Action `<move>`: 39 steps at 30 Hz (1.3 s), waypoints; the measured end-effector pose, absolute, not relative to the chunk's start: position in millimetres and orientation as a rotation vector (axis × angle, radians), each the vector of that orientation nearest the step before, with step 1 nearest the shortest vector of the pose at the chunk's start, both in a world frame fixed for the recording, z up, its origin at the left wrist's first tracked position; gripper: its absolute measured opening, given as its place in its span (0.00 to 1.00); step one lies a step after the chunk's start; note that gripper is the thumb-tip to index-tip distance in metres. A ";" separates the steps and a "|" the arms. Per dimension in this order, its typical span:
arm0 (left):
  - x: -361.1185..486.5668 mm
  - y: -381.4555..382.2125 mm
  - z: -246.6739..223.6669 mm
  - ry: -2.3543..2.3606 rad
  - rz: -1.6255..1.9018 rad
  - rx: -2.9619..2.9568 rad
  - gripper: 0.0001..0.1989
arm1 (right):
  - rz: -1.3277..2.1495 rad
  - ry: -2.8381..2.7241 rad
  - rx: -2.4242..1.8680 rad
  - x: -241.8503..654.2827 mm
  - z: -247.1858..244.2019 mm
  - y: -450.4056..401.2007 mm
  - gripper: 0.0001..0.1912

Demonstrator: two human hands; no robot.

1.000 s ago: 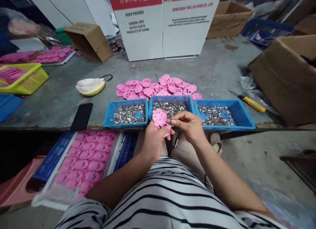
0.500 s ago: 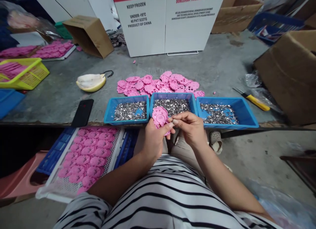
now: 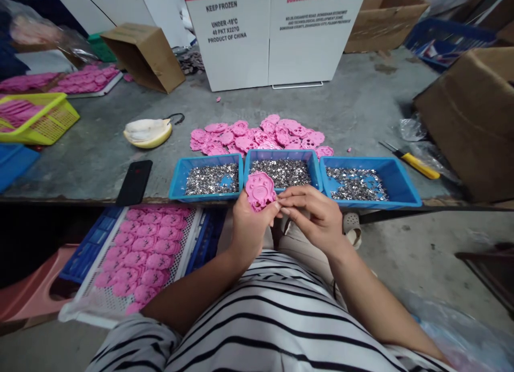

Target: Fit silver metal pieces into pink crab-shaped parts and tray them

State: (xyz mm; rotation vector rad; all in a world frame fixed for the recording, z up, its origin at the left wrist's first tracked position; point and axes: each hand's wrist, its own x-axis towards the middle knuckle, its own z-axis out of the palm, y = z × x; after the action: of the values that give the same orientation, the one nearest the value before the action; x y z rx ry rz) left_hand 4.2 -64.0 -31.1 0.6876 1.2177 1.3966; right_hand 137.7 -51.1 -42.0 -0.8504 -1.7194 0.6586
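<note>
A pink molded piece (image 3: pixel 260 189) is upright in my left hand (image 3: pixel 249 222), gripped near its lower edge in front of the middle blue bin (image 3: pixel 281 156). My right hand (image 3: pixel 315 214) has its thumb and fingers pinched together at the piece's lower right edge; what they hold, if anything, is too small to make out. Small silvery metal parts (image 3: pixel 283 171) fill the middle bin. The left blue bin (image 3: pixel 173 186) and the right blue bin (image 3: pixel 405 187) hold similar parts. Behind the bins lies a heap of pink pieces (image 3: pixel 244 143).
A black phone (image 3: pixel 134 182), a yellow-rimmed peel (image 3: pixel 148 134) and a yellow-handled tool (image 3: pixel 420 165) lie on the grey table (image 3: pixel 100 147). Below the edge at left, a white tray (image 3: pixel 90 297) bears rows of pink pieces. Cardboard boxes (image 3: pixel 461 115) stand around the back and right.
The pink piece has tilted and shifted slightly in my left hand. My right hand has turned a little, its palm and wrist moving right, while its fingertips stay by the piece's edge.
</note>
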 end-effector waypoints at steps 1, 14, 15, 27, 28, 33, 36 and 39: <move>3.8 -64.5 -31.2 1.214 1.394 0.691 0.13 | 0.603 -1.774 -0.856 139.1 -41.5 -50.7 0.06; -1.9 -68.8 -28.6 0.951 1.294 0.665 0.15 | 0.992 -1.379 -1.050 131.9 -38.2 -49.7 0.08; -1.4 -68.1 -26.3 0.935 1.274 0.634 0.16 | 1.049 -1.345 -1.052 131.4 -38.6 -48.6 0.09; 0.5 -65.4 -25.2 0.814 1.271 0.542 0.20 | 1.273 -1.183 -1.120 122.8 -43.9 -48.6 0.14; 0.6 -65.5 -25.4 0.814 1.273 0.543 0.20 | 1.281 -1.176 -1.124 122.6 -44.1 -48.5 0.15; 0.2 -66.1 -27.1 0.839 1.262 0.547 0.18 | 1.295 -1.173 -1.140 121.9 -42.8 -48.3 0.15; -0.2 -66.0 -27.5 0.832 1.264 0.552 0.17 | 1.286 -1.170 -1.138 120.7 -41.4 -47.8 0.14; -0.3 -65.8 -26.7 0.819 1.267 0.547 0.15 | 1.295 -1.132 -1.139 118.5 -40.0 -47.4 0.14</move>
State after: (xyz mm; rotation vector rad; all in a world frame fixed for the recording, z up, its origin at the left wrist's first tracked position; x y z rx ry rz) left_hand -0.3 -65.8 -26.7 0.5468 0.8186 1.2670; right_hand 118.5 -47.4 -40.0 -1.1388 -1.1325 1.2952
